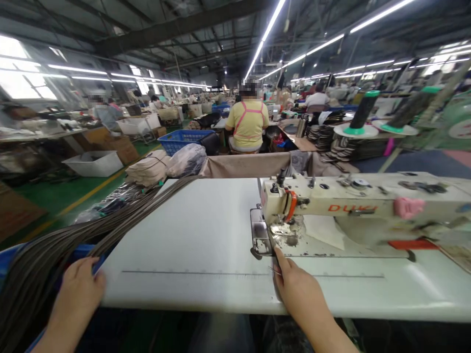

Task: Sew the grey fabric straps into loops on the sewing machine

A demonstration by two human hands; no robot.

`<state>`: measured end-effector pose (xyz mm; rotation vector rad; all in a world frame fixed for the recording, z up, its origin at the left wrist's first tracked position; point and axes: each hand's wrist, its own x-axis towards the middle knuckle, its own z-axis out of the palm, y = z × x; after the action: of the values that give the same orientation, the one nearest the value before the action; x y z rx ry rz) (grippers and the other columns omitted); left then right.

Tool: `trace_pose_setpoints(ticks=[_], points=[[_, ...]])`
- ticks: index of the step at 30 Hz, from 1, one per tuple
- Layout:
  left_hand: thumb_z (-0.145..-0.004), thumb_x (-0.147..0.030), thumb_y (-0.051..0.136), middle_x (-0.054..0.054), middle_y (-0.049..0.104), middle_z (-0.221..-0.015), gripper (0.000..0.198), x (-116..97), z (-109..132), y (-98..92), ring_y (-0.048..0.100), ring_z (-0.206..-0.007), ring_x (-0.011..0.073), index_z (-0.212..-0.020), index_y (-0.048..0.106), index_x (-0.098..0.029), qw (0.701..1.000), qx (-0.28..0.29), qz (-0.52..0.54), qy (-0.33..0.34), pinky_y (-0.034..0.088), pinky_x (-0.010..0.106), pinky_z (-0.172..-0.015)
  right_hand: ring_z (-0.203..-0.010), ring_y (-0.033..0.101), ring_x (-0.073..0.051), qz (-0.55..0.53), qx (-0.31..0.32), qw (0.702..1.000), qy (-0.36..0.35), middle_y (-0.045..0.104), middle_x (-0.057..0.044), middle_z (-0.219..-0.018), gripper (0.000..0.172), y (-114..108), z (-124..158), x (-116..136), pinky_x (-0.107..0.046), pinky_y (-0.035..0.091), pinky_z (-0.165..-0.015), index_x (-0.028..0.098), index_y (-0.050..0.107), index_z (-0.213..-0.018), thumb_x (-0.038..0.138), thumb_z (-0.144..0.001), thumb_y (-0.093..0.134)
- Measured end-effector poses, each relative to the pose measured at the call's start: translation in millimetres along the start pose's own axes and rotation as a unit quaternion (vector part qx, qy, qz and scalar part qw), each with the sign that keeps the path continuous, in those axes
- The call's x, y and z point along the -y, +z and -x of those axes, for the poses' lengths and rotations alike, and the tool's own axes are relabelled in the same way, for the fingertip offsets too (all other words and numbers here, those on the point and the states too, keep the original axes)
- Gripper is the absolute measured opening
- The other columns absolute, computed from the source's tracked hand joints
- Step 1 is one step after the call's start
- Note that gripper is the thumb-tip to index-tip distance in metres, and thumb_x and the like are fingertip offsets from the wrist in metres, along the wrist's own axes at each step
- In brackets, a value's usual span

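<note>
My left hand (81,283) is at the table's left edge, beside a long bundle of dark grey-brown straps (121,220). Its thumb and index finger are apart; the other fingers are partly hidden. My right hand (299,289) rests in front of the sewing machine (316,196), its fingers closed on a narrow dark strip (273,241) that runs toward the needle area. Thin, shiny lines show by the fingers, too small to name. The presser foot area (282,228) lies just beyond the fingertips.
A printed ruler line (206,273) crosses the white table (191,230). Thread cones (364,112) stand at right. Beyond the table are a blue basket (186,141), a stack of light pieces (147,169) and a seated person in yellow (248,125). A blue container (83,252) sits below the straps.
</note>
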<state>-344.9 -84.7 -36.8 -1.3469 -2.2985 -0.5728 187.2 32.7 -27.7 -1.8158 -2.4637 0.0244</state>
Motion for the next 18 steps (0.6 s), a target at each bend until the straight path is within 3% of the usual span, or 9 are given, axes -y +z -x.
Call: trace_pose_setpoints(ticks=[2, 5, 8, 11, 14, 18], points=[[-0.096, -0.043, 0.04, 0.006, 0.06, -0.119, 0.028, -43, -2, 33.5, 0.056, -0.126, 0.0313, -0.115, 0.05, -0.026, 0.994, 0.018, 0.066, 0.088, 0.048, 0.058, -0.113, -0.085, 0.077, -0.025, 0.003, 0.01, 1.0, 0.007, 0.078, -0.011, -0.109, 0.051, -6, 1, 3, -0.032, 0.056, -0.067, 0.014, 0.049, -0.152, 0.02, -0.101, 0.048], [-0.1, -0.042, 0.037, 0.017, 0.059, -0.129, 0.041, -134, 12, 62.3, 0.059, -0.123, 0.0323, -0.123, 0.055, -0.014, 0.975, 0.046, 0.142, 0.166, 0.05, 0.053, -0.112, -0.086, 0.077, -0.025, -0.006, 0.018, 1.0, 0.014, 0.077, -0.012, -0.109, 0.052, -10, 2, 5, -0.031, 0.055, -0.068, 0.014, 0.049, -0.153, 0.019, -0.101, 0.048], [-0.104, -0.035, 0.038, 0.017, 0.061, -0.137, 0.04, -233, 36, 64.9, 0.056, -0.133, 0.0306, -0.132, 0.056, -0.012, 0.949, 0.085, 0.176, 0.248, 0.048, 0.052, -0.116, -0.089, 0.076, -0.026, -0.028, 0.024, 0.999, 0.022, 0.077, -0.013, -0.11, 0.056, -10, 4, 5, -0.033, 0.056, -0.072, 0.014, 0.047, -0.154, 0.018, -0.098, 0.051], [-0.104, -0.03, 0.044, 0.011, 0.058, -0.149, 0.042, -311, 60, 51.2, 0.047, -0.146, 0.0273, -0.143, 0.051, -0.017, 0.9, 0.137, 0.21, 0.356, 0.042, 0.051, -0.122, -0.093, 0.076, -0.028, -0.055, 0.028, 0.998, 0.024, 0.076, -0.013, -0.112, 0.059, -11, 6, 4, -0.035, 0.056, -0.076, 0.013, 0.046, -0.154, 0.016, -0.095, 0.053], [-0.102, -0.026, 0.047, 0.011, 0.053, -0.156, 0.047, -361, 81, 37.1, 0.039, -0.152, 0.0289, -0.148, 0.048, -0.015, 0.877, 0.16, 0.225, 0.393, 0.039, 0.053, -0.125, -0.096, 0.076, -0.028, -0.086, 0.02, 0.996, 0.017, 0.076, -0.014, -0.115, 0.056, -12, 9, 1, -0.035, 0.056, -0.079, 0.012, 0.048, -0.153, 0.021, -0.098, 0.053], [-0.101, -0.019, 0.044, 0.014, 0.053, -0.155, 0.048, -387, 99, 30.9, 0.043, -0.15, 0.0293, -0.148, 0.049, -0.012, 0.884, 0.153, 0.234, 0.374, 0.043, 0.054, -0.122, -0.091, 0.077, -0.026, -0.117, -0.02, 0.992, 0.035, 0.078, -0.01, -0.114, 0.043, -8, 13, -14, -0.034, 0.055, -0.076, 0.017, 0.058, -0.143, 0.032, -0.104, 0.047]])
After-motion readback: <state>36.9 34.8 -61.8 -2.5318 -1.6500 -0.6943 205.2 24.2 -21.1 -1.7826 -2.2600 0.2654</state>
